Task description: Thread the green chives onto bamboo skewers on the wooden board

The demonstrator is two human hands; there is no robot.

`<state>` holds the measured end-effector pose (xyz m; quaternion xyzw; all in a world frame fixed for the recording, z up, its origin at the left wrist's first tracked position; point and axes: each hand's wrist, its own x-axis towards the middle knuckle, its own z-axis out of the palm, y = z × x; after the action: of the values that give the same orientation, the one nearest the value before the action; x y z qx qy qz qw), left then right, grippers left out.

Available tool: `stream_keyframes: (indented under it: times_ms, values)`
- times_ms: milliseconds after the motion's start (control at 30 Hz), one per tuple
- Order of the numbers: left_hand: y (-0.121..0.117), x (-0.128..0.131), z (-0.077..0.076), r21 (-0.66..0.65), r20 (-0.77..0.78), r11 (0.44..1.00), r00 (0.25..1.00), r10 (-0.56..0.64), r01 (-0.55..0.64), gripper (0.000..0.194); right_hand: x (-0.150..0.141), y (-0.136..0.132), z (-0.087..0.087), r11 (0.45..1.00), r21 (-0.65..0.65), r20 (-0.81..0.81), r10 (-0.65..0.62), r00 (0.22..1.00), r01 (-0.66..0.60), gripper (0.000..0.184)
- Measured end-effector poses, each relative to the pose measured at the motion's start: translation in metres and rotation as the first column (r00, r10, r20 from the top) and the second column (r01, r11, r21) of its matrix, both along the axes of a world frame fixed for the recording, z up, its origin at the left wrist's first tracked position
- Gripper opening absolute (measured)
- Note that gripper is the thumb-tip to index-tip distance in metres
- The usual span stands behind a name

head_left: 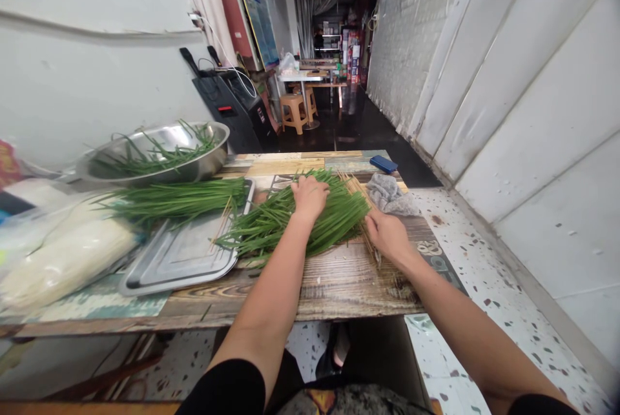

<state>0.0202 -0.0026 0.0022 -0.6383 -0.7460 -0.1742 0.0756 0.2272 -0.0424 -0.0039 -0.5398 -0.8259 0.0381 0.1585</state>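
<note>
A loose pile of garlic chives (334,221) lies on the wooden table in front of me. My left hand (310,197) rests on the pile's far side, its fingers bent down into the chives; the fingertips are partly hidden. At the pile's right end lie thin bamboo skewers (356,189). My right hand (388,235) is closed around the near part of these skewers, with its thumb and fingers curled. To the left, a metal tray (179,263) carries a neater bundle of chives (188,199) and several skewers (223,221).
Behind the tray stands a steel bowl (203,160) with more chives inside. A bulging clear plastic bag (68,253) lies at the left. A grey cloth (387,192) and a blue box (383,164) sit at the table's right end. Plastic stools (293,111) stand farther back.
</note>
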Motion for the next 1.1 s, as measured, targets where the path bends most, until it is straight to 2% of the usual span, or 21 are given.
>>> stream_keyframes:
  times_ms: [200, 400, 567, 667, 867, 1100]
  values:
    - [0.0, 0.003, 0.003, 0.006, 0.033, 0.998, 0.997, -0.063, 0.063, 0.014, 0.0, 0.0, -0.002, 1.0, 0.016, 0.001, 0.002, 1.0, -0.002, 0.028]
    - [-0.001, 0.002, 0.006, 0.003, 0.244, 0.998, 0.968, -0.058, 0.059, 0.008, 0.0, 0.0, -0.003, 1.0, 0.021, -0.004, 0.004, 1.0, -0.004, 0.028]
    - [-0.002, 0.002, 0.01, 0.025, 0.294, 0.992, 0.947, -0.129, 0.127, 0.01, 0.001, 0.0, -0.001, 1.0, 0.018, -0.007, 0.007, 1.0, -0.007, 0.028]
    - [-0.004, 0.005, 0.014, 0.026, 0.358, 0.989, 0.922, -0.145, 0.145, 0.012, 0.0, 0.0, 0.0, 1.0, 0.018, -0.007, 0.011, 1.0, -0.011, 0.028]
    - [-0.003, 0.009, 0.016, 0.003, 0.531, 0.996, 0.844, -0.081, 0.093, 0.017, 0.0, 0.0, 0.0, 1.0, 0.018, -0.014, 0.012, 1.0, -0.012, 0.028]
    - [0.0, 0.008, 0.011, 0.046, 0.605, 0.99, 0.785, -0.135, 0.135, 0.02, 0.001, 0.0, -0.002, 1.0, 0.022, -0.018, 0.015, 1.0, -0.014, 0.028]
